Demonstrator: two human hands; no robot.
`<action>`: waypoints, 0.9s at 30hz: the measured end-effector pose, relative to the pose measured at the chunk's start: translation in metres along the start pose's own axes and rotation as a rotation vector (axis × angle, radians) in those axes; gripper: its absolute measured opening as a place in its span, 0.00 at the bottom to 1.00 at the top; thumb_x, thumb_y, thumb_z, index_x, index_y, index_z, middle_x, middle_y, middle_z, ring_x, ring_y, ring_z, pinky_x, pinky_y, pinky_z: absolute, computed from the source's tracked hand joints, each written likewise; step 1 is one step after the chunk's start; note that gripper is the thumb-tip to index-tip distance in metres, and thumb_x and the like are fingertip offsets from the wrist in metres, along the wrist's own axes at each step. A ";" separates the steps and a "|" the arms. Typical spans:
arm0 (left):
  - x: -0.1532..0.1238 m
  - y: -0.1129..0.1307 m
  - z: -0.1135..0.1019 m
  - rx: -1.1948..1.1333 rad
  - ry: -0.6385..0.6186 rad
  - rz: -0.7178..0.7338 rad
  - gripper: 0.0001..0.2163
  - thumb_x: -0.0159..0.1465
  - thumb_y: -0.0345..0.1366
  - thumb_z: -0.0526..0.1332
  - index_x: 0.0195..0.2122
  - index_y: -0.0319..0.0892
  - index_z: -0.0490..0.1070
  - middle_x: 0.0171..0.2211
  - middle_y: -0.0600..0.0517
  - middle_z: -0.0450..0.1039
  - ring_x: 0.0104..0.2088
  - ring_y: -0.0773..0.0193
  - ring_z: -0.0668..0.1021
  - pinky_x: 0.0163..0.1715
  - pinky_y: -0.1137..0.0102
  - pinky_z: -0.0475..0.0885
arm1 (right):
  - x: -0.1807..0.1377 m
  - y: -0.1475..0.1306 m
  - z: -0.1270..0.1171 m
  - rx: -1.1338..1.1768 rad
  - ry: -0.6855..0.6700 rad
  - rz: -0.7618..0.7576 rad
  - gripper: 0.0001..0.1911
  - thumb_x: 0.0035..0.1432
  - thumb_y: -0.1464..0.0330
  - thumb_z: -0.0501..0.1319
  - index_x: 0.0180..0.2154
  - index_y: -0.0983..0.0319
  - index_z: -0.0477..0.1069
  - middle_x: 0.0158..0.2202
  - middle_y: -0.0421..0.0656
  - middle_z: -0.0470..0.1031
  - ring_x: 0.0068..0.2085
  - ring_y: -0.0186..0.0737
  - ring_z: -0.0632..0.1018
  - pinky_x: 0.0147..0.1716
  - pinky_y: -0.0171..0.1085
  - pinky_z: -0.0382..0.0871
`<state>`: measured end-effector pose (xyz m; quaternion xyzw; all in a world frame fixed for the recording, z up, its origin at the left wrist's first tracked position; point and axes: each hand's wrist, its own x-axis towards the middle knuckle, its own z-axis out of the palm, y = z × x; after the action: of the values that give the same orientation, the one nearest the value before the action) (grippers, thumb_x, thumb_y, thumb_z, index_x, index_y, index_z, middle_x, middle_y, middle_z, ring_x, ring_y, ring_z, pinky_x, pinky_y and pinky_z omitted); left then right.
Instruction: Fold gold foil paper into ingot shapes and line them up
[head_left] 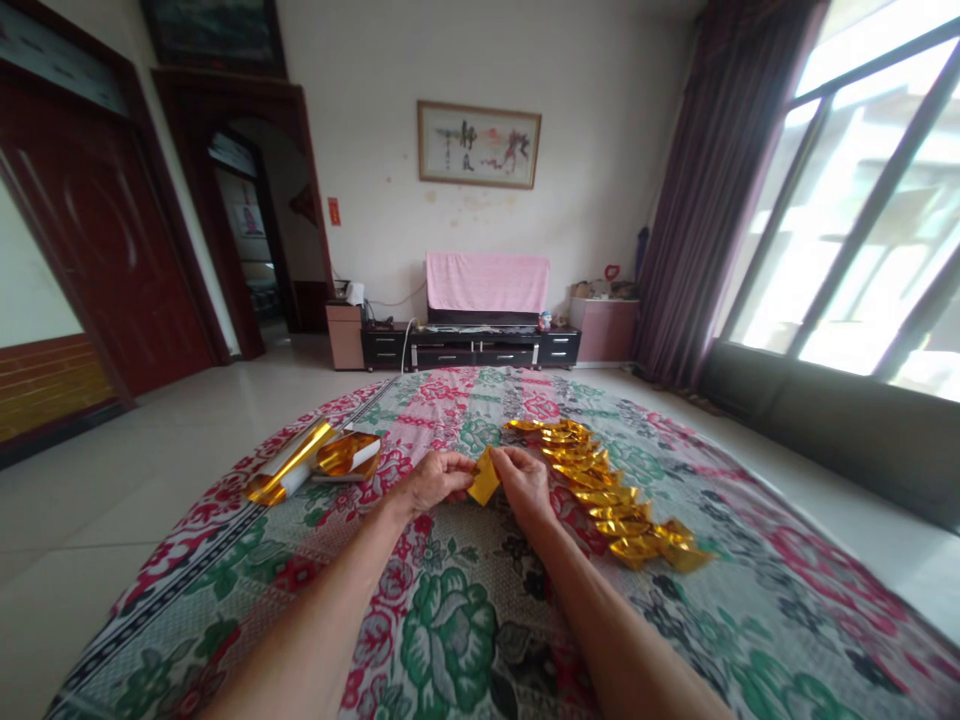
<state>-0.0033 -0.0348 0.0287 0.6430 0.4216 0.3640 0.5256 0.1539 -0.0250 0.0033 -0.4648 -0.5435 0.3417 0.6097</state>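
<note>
The left hand (439, 478) and the right hand (525, 485) both pinch one small piece of gold paper (484, 480). Thumbs and fingers are closed on it, the left at its left edge and the right at its upper right side. The paper is up between the two hands, over the flowery cloth (450, 630). It looks flat and has straight edges, so I think this is a folding step, with the shape not made yet. The next move seems to call for a soft, careful press, with one hand keeping the paper steady (thin shiny paper may tear or slip).

Just past the right hand is a long row of folded gold pieces (600, 480), bunched close together. On the other side, well apart from the left hand, lie a gold roll (289, 465) and a curled gold sheet (349, 455). Farther off, a pink towel (487, 282) hangs above a black cabinet (474, 356).
</note>
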 end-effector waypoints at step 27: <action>0.001 0.000 0.004 -0.108 0.270 -0.059 0.11 0.49 0.40 0.61 0.28 0.37 0.71 0.19 0.55 0.67 0.19 0.71 0.67 0.18 0.76 0.60 | -0.009 -0.028 -0.007 0.016 -0.151 0.000 0.21 0.49 0.57 0.55 0.38 0.65 0.74 0.27 0.42 0.75 0.27 0.37 0.73 0.27 0.33 0.66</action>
<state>0.0012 -0.0353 0.0284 0.5461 0.4871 0.4538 0.5084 0.1564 -0.0436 0.0263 -0.4329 -0.5852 0.3802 0.5706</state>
